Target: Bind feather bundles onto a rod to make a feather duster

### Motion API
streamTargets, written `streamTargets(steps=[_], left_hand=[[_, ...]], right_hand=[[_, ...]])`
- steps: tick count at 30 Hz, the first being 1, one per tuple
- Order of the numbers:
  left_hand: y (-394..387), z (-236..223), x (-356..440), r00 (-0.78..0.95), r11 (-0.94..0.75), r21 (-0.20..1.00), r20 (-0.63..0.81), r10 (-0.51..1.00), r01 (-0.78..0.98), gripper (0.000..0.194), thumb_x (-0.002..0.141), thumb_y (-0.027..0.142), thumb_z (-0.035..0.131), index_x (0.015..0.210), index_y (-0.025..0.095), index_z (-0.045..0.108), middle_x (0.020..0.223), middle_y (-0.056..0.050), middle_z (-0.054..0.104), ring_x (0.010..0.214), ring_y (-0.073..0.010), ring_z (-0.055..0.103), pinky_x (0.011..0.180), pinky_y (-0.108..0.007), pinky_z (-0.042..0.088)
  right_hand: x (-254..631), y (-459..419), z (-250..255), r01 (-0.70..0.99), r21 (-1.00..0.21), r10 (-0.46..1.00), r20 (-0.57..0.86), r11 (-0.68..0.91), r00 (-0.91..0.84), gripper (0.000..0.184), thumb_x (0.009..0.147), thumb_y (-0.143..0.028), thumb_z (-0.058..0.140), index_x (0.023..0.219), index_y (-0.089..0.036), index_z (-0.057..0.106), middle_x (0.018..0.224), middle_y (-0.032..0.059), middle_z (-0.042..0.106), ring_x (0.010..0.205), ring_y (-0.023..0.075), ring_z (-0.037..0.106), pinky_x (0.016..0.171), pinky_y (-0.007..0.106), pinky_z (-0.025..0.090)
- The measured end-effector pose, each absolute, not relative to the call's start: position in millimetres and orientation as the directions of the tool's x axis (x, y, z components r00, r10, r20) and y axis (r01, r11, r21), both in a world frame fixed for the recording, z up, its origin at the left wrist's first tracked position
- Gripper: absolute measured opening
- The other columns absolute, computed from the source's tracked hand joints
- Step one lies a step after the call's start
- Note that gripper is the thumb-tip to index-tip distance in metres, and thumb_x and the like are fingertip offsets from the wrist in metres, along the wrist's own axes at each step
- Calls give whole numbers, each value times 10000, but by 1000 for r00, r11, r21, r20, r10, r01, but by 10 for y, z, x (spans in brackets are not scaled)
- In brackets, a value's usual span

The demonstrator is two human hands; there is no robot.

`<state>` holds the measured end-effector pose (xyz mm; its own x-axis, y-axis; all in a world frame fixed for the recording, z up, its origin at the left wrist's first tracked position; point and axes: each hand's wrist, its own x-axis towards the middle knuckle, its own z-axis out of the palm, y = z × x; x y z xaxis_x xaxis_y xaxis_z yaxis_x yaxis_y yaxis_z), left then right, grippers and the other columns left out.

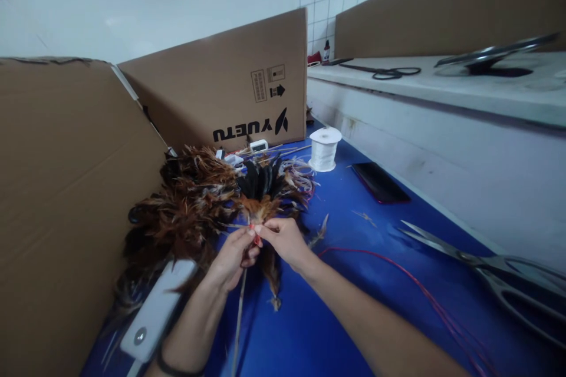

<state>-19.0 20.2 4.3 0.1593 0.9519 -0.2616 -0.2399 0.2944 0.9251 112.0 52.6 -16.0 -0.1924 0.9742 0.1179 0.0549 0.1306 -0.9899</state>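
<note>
My left hand (236, 256) is closed around a thin pale stick (239, 318), which runs down toward the near edge of the view. A bit of red string (257, 240) shows between the fingertips of both hands. Pinching that red bit from the other side is my right hand (285, 241), its thumb and index finger together. Brown feathers (260, 209) and dark feathers (259, 179) stand just beyond the fingertips, and whether they are fixed to the stick is hidden. One loose brown feather (270, 277) hangs below the hands.
A feather heap (186, 206) lies left, beside a white device (159, 312) and cardboard boxes (186, 82). On the blue table (354, 330) are a white spool (325, 150), a phone (381, 182), scissors (469, 259) and red cord (415, 283). A shelf (486, 88) holds more scissors (393, 72).
</note>
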Motion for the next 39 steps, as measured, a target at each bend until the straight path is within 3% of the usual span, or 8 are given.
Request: streamTargets(steps=[9,17,20,23,27,31,35,39], left_hand=[[169,30,-180,89,270,941,-256,962,-206,259,755,358,602,778,127,485,659,38,420,447,4,294,381,-121,126],[158,110,-228,109,257,937,-237,965,-235,257,746,339,608,726,122,473,656,29,432,443,6,275,379,-128,113],[163,151,-276,112,250,931,-228,967,-264,257,731,336,624,734,121,481,651,25,443,437,6,267,376,-130,108],[194,165,-349,110,225,927,-200,974,-299,250,721,320,633,726,119,485,647,23,447,441,3,283,377,-126,122],[257,132,-435,92,216,919,-197,976,-330,256,704,316,646,706,117,485,632,25,443,433,1,282,368,-125,121],[286,90,-449,97,223,913,-202,975,-343,243,704,302,639,712,115,484,636,19,448,428,4,279,368,-122,121],[278,74,-426,105,240,903,-217,971,-356,251,689,306,643,713,118,477,639,16,455,417,6,279,367,-127,105],[258,94,-405,119,233,906,-204,972,-352,260,693,326,630,680,120,472,628,16,447,415,3,272,372,-139,96]], right_hand=[[1107,542,-211,116,-986,984,103,120,-143,282,697,-396,607,588,-136,619,517,-31,506,496,79,382,488,208,307],[1259,526,-8,94,-985,943,111,148,-314,184,714,-277,563,608,-141,626,581,-17,579,563,100,475,588,225,367],[1343,556,21,199,-961,918,103,191,-384,180,745,-256,540,651,-142,644,574,-14,581,558,109,489,578,233,371],[1430,511,82,359,-851,885,229,384,-405,176,801,-220,498,793,-165,666,690,12,618,663,137,536,652,265,398],[1509,292,215,544,-507,744,460,669,-485,243,822,-148,508,1020,-227,625,1092,72,573,1044,211,459,869,373,334],[1543,69,251,440,-401,551,223,804,-804,195,809,-123,544,921,-248,643,1053,34,567,1007,194,446,835,351,329],[1545,-21,129,461,-402,525,61,791,-849,115,783,-134,593,822,-231,642,987,21,568,973,189,443,833,356,319],[1526,-97,69,462,-389,524,67,797,-849,115,833,-137,524,806,-201,616,931,38,571,952,190,450,835,358,327]])
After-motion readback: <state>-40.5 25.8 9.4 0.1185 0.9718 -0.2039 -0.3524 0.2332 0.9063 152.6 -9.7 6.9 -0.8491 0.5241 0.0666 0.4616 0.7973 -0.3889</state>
